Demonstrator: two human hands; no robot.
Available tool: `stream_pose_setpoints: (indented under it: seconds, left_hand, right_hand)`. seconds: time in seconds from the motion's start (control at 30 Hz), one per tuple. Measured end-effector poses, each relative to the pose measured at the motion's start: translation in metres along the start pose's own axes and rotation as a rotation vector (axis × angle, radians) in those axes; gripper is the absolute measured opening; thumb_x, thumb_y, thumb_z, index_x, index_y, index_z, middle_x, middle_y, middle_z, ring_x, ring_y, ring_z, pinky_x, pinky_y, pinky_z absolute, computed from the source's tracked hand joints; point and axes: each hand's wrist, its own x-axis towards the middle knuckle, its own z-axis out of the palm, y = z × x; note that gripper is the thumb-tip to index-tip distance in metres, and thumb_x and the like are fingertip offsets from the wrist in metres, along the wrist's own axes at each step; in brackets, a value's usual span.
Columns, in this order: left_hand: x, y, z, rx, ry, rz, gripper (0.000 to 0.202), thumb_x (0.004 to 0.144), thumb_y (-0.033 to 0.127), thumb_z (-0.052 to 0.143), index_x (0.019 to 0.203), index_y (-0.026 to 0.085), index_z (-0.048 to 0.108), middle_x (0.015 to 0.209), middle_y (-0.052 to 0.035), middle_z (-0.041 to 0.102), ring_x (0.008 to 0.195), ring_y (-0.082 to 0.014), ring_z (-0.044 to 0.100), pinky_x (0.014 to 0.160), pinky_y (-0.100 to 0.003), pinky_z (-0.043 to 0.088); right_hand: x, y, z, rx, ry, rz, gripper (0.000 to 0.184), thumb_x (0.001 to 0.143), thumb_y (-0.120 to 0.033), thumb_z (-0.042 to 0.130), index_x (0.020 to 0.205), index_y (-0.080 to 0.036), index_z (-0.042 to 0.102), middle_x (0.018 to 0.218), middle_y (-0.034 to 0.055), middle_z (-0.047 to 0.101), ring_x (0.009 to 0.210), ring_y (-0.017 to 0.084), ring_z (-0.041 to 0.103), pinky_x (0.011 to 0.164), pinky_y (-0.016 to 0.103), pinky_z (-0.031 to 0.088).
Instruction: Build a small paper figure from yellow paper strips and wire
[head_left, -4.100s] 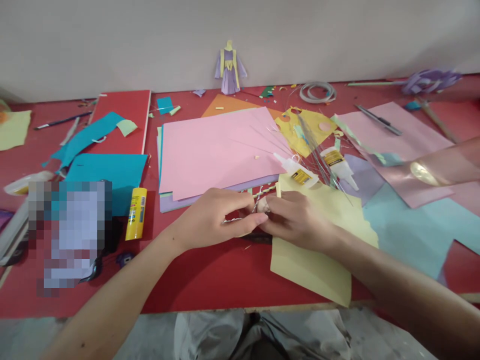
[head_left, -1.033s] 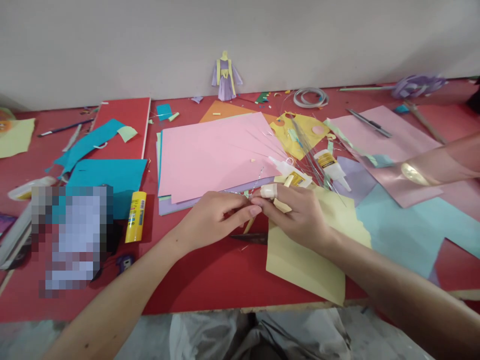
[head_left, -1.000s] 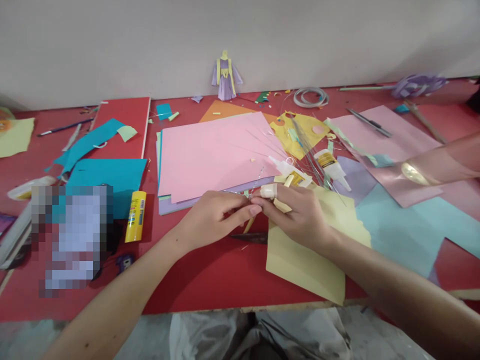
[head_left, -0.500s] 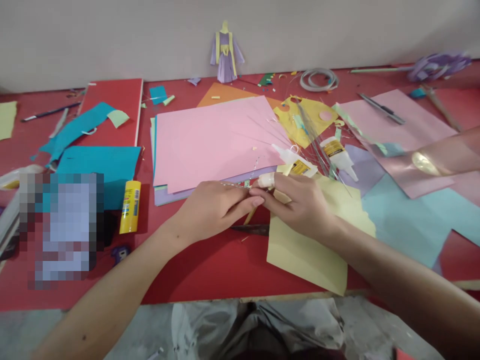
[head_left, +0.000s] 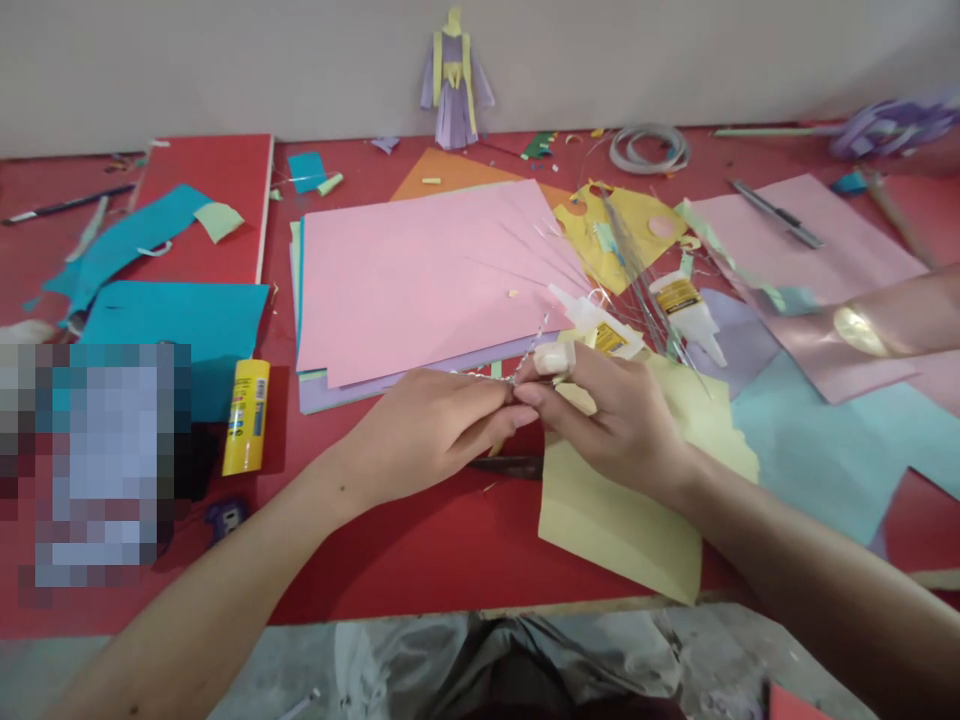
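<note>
My left hand (head_left: pixel 431 430) and my right hand (head_left: pixel 611 415) meet at the middle of the red table (head_left: pixel 420 545). Both pinch a thin twisted silver wire (head_left: pixel 529 352) whose free end sticks up toward the pink paper (head_left: pixel 420 275). A white bandage wraps my right index fingertip. My right hand lies over a pale yellow sheet (head_left: pixel 615 520). A dark blade (head_left: pixel 502 465), possibly scissors, lies on the table just under my hands.
Two small glue bottles (head_left: pixel 600 325) (head_left: pixel 686 305) and a bundle of straight wires (head_left: pixel 637 280) lie beyond my right hand. A yellow glue stick (head_left: pixel 246 415) lies at the left by teal paper (head_left: pixel 176 330). A paper doll (head_left: pixel 456 75) leans on the wall. Another person's forearm (head_left: pixel 900 320) reaches in from the right.
The view has tilted down, so the table items sit higher in the picture. My hands stay pinched together on the wire, and its free end now points up and right.
</note>
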Motion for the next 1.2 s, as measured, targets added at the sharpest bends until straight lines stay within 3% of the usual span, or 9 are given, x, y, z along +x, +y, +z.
stream_pose_setpoints:
  seconds: [0.17, 0.27, 0.47, 0.67, 0.73, 0.9, 1.03, 1.2]
  left_hand:
    - [-0.001, 0.009, -0.002, -0.428, -0.068, -0.076, 0.035, 0.103, 0.028, 0.036, 0.080, 0.017, 0.060, 0.058, 0.0052, 0.054, 0.056, -0.0056, 0.054, 0.060, -0.017, 0.041]
    - [-0.001, 0.011, -0.002, -0.482, -0.056, -0.123, 0.035, 0.103, 0.027, 0.036, 0.079, 0.016, 0.060, 0.054, 0.0059, 0.050, 0.053, -0.0050, 0.051, 0.057, -0.016, 0.040]
    - [0.000, 0.008, 0.005, -0.214, 0.128, -0.006, 0.038, 0.101, 0.024, 0.039, 0.066, 0.016, 0.050, 0.053, 0.0056, 0.042, 0.049, -0.0063, 0.038, 0.050, -0.021, 0.030]
    - [-0.002, 0.002, 0.007, 0.270, 0.232, 0.208, 0.031, 0.099, 0.020, 0.041, 0.072, 0.015, 0.055, 0.059, 0.0002, 0.052, 0.054, -0.0120, 0.041, 0.051, -0.027, 0.028]
    - [-0.002, 0.001, 0.006, 0.313, 0.240, 0.223, 0.030, 0.098, 0.020, 0.042, 0.072, 0.015, 0.055, 0.059, -0.0007, 0.054, 0.054, -0.0125, 0.043, 0.051, -0.028, 0.028]
    - [-0.004, 0.004, 0.006, -0.062, 0.192, 0.029, 0.032, 0.102, 0.023, 0.037, 0.075, 0.015, 0.054, 0.063, 0.0021, 0.056, 0.057, -0.0079, 0.050, 0.057, -0.021, 0.037]
    - [-0.004, 0.006, 0.006, -0.155, 0.181, -0.086, 0.031, 0.101, 0.023, 0.039, 0.077, 0.016, 0.057, 0.065, 0.0042, 0.058, 0.059, -0.0057, 0.052, 0.060, -0.018, 0.037]
    - [-0.002, 0.008, 0.002, -0.302, 0.158, -0.200, 0.036, 0.102, 0.026, 0.039, 0.073, 0.017, 0.057, 0.060, 0.0056, 0.055, 0.056, -0.0044, 0.052, 0.059, -0.017, 0.038]
  right_hand:
    - [0.001, -0.007, -0.004, 0.172, 0.070, -0.145, 0.008, 0.097, -0.025, 0.050, 0.091, -0.022, 0.053, 0.071, -0.0011, 0.069, 0.060, 0.011, 0.064, 0.055, 0.022, 0.047]
    - [0.002, -0.007, -0.004, 0.188, 0.124, -0.175, 0.005, 0.094, -0.022, 0.054, 0.099, -0.022, 0.052, 0.070, -0.0028, 0.069, 0.062, 0.011, 0.066, 0.057, 0.021, 0.051]
    - [0.001, -0.005, -0.002, 0.196, 0.183, -0.104, 0.004, 0.092, -0.019, 0.057, 0.092, -0.021, 0.054, 0.076, -0.0009, 0.070, 0.068, 0.010, 0.067, 0.064, 0.020, 0.053]
    - [0.003, -0.005, -0.001, 0.240, 0.169, -0.128, 0.004, 0.092, -0.019, 0.058, 0.090, -0.022, 0.059, 0.077, -0.0015, 0.071, 0.065, 0.009, 0.066, 0.059, 0.019, 0.051]
    - [0.002, -0.003, -0.001, 0.214, 0.180, -0.141, 0.003, 0.091, -0.020, 0.061, 0.089, -0.022, 0.061, 0.074, -0.0020, 0.071, 0.059, 0.008, 0.064, 0.054, 0.019, 0.049]
    - [0.000, 0.001, -0.001, 0.083, 0.248, -0.113, 0.008, 0.089, -0.023, 0.065, 0.082, -0.018, 0.063, 0.058, -0.0035, 0.065, 0.045, 0.006, 0.053, 0.047, 0.020, 0.042]
    - [0.001, -0.002, 0.000, 0.108, 0.205, 0.024, 0.011, 0.089, -0.023, 0.064, 0.083, -0.015, 0.067, 0.055, -0.0035, 0.063, 0.041, 0.004, 0.050, 0.043, 0.018, 0.039]
    - [0.003, -0.004, -0.001, 0.337, 0.103, 0.127, 0.014, 0.091, -0.027, 0.061, 0.086, -0.015, 0.066, 0.051, -0.0054, 0.059, 0.039, 0.004, 0.051, 0.038, 0.014, 0.041]
